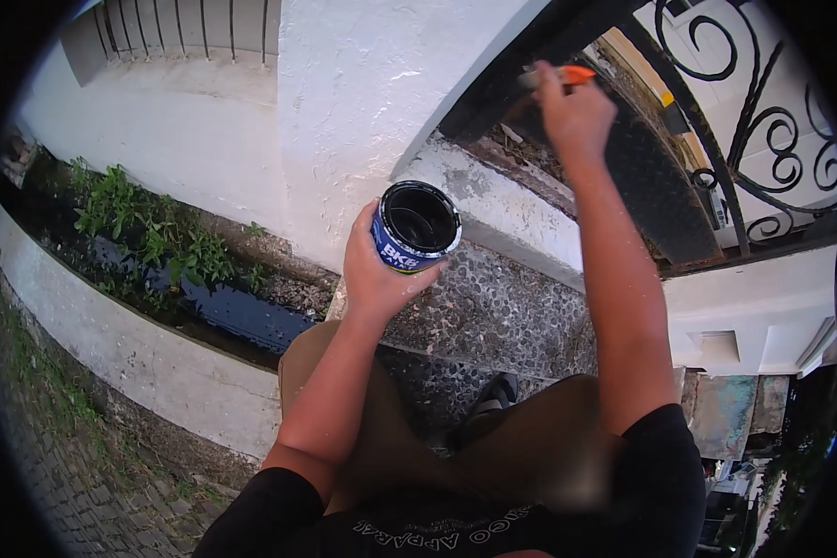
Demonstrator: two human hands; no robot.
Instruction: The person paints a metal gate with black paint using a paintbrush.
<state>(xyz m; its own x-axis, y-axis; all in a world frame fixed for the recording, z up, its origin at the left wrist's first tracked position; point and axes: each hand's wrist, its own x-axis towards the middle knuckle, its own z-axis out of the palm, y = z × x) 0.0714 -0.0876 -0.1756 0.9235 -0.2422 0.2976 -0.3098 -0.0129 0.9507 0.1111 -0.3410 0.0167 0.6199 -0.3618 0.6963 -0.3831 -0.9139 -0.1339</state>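
Observation:
My left hand [378, 284] is wrapped round a blue paint can [402, 253] with an open top. Black paint coats the can's inside and smears its rim. Up at the black metal gate [638, 158], my right hand [578, 119] grips a paintbrush [579, 74] with an orange handle. The brush's bristle end is blurred and points left, overlapping the gate's dark frame in this view.
A white wall [353, 102] rises ahead and to the left. Plants [167, 223] grow beside a water-filled ditch [237, 316] behind a low concrete curb [139, 358]. Pebbled paving [498, 298] lies below the can. Scrolled ironwork [777, 158] tops the gate at the right.

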